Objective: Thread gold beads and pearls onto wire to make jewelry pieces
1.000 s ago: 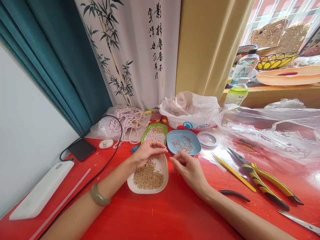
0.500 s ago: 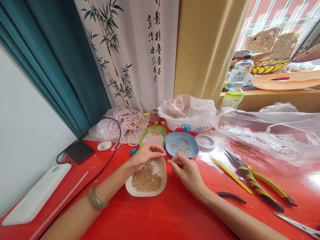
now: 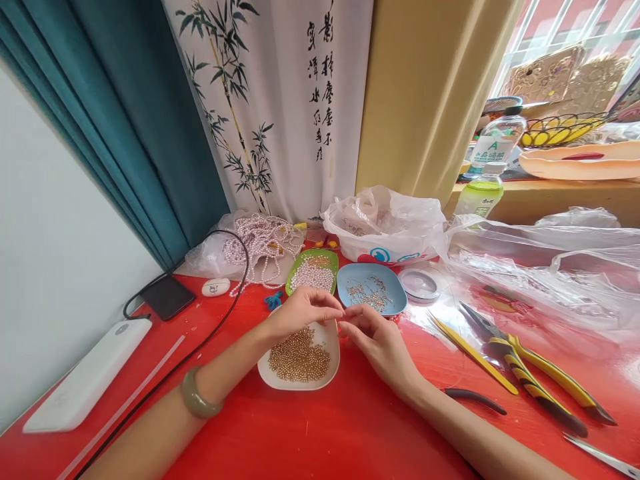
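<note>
My left hand (image 3: 306, 312), with a green bangle (image 3: 198, 395) on its wrist, is pinched closed above the back of a white dish (image 3: 299, 385) of gold beads (image 3: 300, 357). My right hand (image 3: 373, 333) is also pinched, just right of the dish, its fingertips at those of my left hand. Whatever lies between the fingertips is too small to make out. Behind the hands stand a green dish (image 3: 313, 272) of pale and gold beads and a blue dish (image 3: 372, 289) with small metal pieces.
Pliers (image 3: 530, 367), yellow tweezers (image 3: 475, 353), a dark-handled tool (image 3: 475, 399) and scissors (image 3: 603, 457) lie right. Plastic bags (image 3: 385, 230) and bead strands (image 3: 263, 243) are behind. A black cable (image 3: 220, 327), phone (image 3: 167, 298) and white power bank (image 3: 87, 377) lie left.
My right hand's fingertips have come up against those of my left hand; a small gap showed between them before. The whole view has shifted slightly, with things appearing further right.
</note>
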The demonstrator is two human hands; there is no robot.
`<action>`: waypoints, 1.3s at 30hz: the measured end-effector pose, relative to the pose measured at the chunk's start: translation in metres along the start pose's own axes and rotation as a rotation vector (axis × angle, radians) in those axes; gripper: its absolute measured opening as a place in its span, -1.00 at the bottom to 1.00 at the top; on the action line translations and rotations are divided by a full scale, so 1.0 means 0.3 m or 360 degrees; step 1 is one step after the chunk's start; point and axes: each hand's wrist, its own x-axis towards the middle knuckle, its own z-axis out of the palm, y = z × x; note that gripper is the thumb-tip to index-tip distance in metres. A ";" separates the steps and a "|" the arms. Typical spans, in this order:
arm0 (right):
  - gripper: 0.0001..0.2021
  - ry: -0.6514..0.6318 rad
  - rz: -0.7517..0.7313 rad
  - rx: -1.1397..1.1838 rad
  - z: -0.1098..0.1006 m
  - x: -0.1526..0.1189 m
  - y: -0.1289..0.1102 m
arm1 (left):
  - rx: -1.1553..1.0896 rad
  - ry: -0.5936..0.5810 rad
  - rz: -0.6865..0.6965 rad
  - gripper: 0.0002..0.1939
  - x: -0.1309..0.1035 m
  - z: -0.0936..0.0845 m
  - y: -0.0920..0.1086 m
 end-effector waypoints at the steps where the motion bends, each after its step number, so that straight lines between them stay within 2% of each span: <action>1: -0.88 -0.0013 -0.0012 0.0009 0.000 0.000 0.001 | 0.0035 -0.0009 0.0008 -0.90 -0.002 0.000 0.003; 6: -0.86 -0.0052 -0.0035 -0.0018 0.002 0.000 0.009 | 0.0213 -0.0045 0.0045 -0.89 -0.005 -0.009 0.022; 10: -0.86 -0.0057 -0.0029 -0.0046 0.003 0.002 0.017 | 0.0418 -0.0089 0.0027 -0.85 -0.001 -0.040 0.026; 13: -0.86 -0.0047 -0.0019 -0.0056 0.000 0.005 0.026 | 0.0635 -0.0171 0.0005 -0.82 -0.007 -0.068 0.024; 16: -0.87 -0.0039 -0.0003 -0.0050 -0.002 0.007 0.032 | 0.0919 -0.0246 0.0003 -0.87 -0.022 -0.082 0.022; 23: -0.87 -0.0049 0.0032 -0.0043 0.001 0.009 0.032 | 0.1436 -0.0260 0.0016 -0.87 -0.042 -0.069 0.021; 32: -0.88 -0.0060 0.0050 -0.0038 -0.003 0.007 0.033 | 0.1733 -0.0352 0.0012 -0.82 -0.047 -0.069 0.043; 39: -0.87 -0.0068 0.0080 -0.0021 0.002 0.009 0.030 | 0.1889 -0.0342 -0.0010 -0.81 -0.062 -0.040 0.074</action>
